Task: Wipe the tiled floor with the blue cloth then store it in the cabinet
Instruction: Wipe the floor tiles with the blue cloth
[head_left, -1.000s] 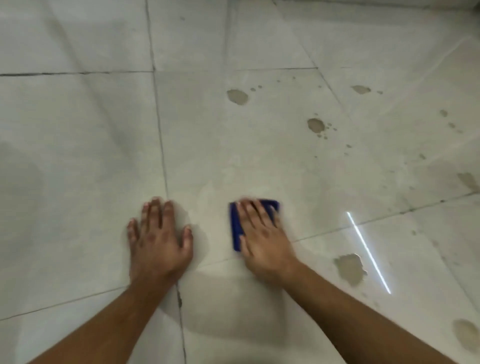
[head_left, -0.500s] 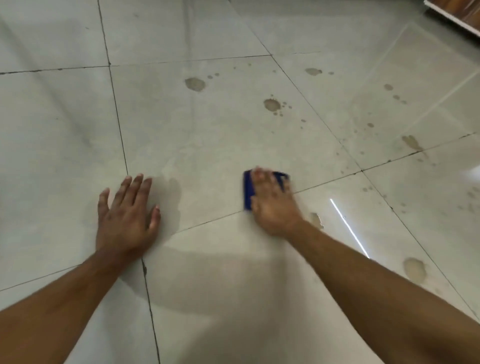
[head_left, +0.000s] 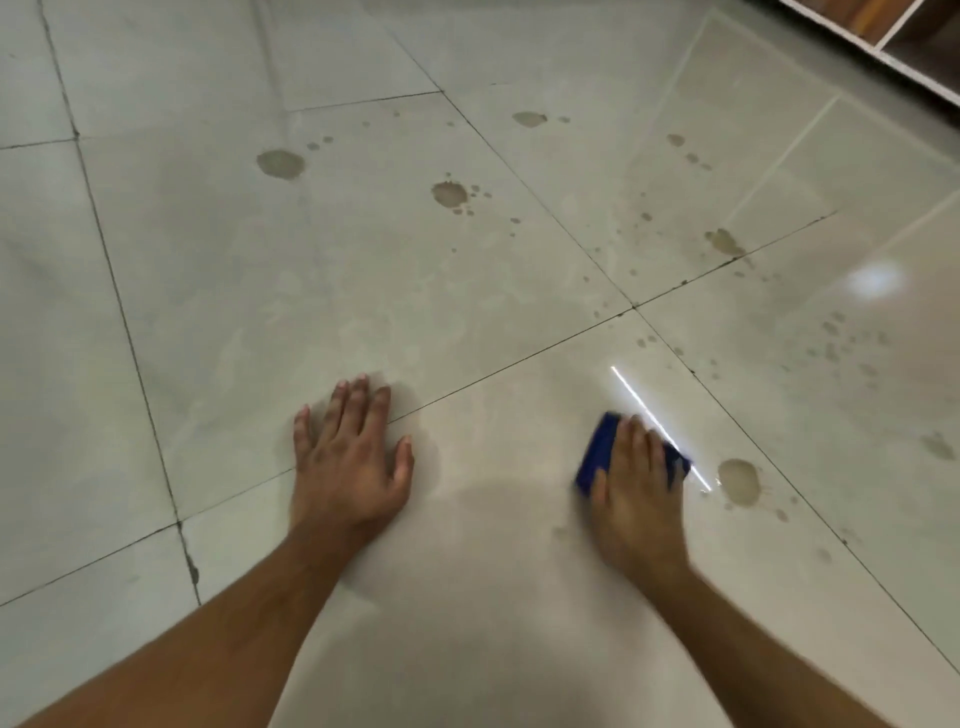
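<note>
Since 0.5 s ago, the right hand (head_left: 636, 488) has carried the blue cloth (head_left: 597, 457) off the grout line and onto the glossy tile nearer the person, toward a large brown stain (head_left: 738, 480); the left hand (head_left: 350, 462) has kept its place beside the same grout line, and more of the cabinet (head_left: 904, 36) now shows at the top right corner of the view.

Right now the right hand lies palm down on the cloth, fingers extended and pressing it flat against the tiled floor (head_left: 156, 312); this grip is a flat press, not a closed fist. Blue fabric shows along the left side of the hand and at a corner past its right side. The cloth sits just left of the stain, and a thin bright streak of reflected light (head_left: 660, 428) crosses the tile at the fingertips.

The left hand is spread open, palm flat on the floor, holding nothing. Its fingers reach over the diagonal grout line.

Farther from the person, 2 larger brown spots (head_left: 280, 164) and several small splashes mark the tiles beyond the hands. More specks are scattered to the right of the cloth. The cabinet shows white-edged shelves and a wooden interior, well apart from the cloth.
</note>
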